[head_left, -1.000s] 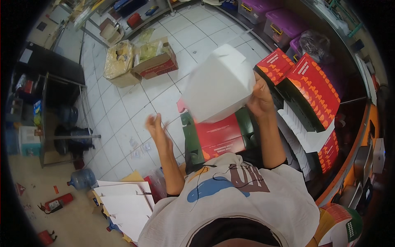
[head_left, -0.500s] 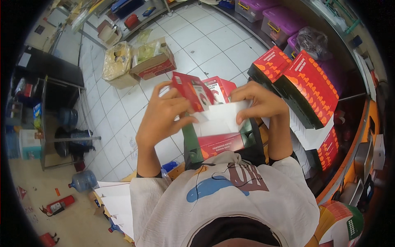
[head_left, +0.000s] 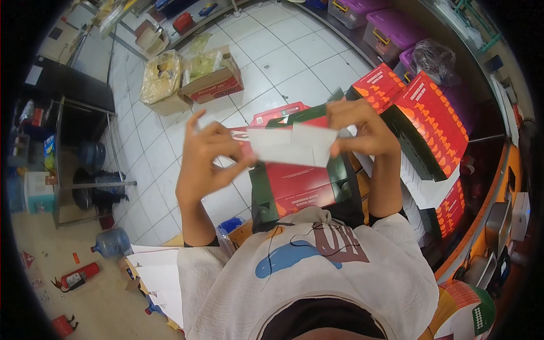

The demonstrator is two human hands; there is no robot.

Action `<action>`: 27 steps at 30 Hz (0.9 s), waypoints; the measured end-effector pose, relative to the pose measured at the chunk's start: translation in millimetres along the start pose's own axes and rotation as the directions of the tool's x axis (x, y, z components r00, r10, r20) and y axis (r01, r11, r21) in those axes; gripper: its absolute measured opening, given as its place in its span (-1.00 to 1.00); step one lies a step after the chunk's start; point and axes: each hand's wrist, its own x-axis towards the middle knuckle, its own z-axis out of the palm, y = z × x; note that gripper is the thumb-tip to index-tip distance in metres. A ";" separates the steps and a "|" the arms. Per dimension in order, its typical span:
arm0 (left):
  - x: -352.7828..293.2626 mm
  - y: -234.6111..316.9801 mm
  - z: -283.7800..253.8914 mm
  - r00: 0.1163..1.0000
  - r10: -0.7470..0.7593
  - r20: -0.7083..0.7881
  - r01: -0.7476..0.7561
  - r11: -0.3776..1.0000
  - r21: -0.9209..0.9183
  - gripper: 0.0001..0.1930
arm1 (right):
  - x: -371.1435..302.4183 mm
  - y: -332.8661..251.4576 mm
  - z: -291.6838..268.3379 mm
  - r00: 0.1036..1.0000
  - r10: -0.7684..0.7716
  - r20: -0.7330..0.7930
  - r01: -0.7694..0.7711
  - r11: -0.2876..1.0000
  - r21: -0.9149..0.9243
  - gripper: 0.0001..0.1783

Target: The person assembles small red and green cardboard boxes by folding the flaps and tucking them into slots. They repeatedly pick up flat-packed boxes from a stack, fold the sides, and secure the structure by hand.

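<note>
A small carton piece with its white inner face toward me [head_left: 277, 146] hangs over my lap, red print showing at its edges. My left hand [head_left: 212, 158] holds its left end between thumb and fingers, the index finger raised; the hand is slightly blurred. On the right, my right hand [head_left: 365, 129] pinches the other end, thumb in front. Beneath lies a larger red and green carton [head_left: 300, 187], flattened open across my legs. A further red panel [head_left: 280, 112] shows behind the white piece; how these parts join is hidden.
Red and green cartons [head_left: 428, 122] are stacked at my right, above white sheets [head_left: 422, 190]. Ahead on the tiled floor stand a brown box [head_left: 212, 82] and a plastic-wrapped box [head_left: 161, 82]. At left are a metal rack [head_left: 90, 186], a water bottle [head_left: 112, 243] and a fire extinguisher [head_left: 79, 276].
The raised red panel by my left hand has tipped out of view, and the white face now spreads wider between my hands. My left hand has shifted a little left, my right hand slightly forward.
</note>
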 end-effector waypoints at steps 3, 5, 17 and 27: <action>-4.6 -1.6 -6.3 0.998 -0.061 -0.020 0.062 0.997 0.047 -0.70 | 1.5 5.9 5.4 0.996 0.057 -0.073 -0.053 0.997 0.049 -0.61; -2.9 7.3 -8.5 0.990 -0.109 -0.092 0.121 0.985 0.126 -0.70 | 5.5 7.1 7.9 0.999 0.041 -0.028 -0.040 0.999 0.029 -0.61; 2.2 23.7 45.8 0.990 -0.128 0.053 0.138 0.943 -0.304 -0.89 | 17.2 -7.5 50.0 0.989 -0.066 -0.132 0.010 0.922 -0.387 -0.81; -16.9 6.5 53.8 0.952 -0.306 -0.006 0.244 0.770 -0.590 -0.90 | -12.2 10.2 47.3 0.790 -0.202 -0.579 0.179 0.979 -0.098 -0.89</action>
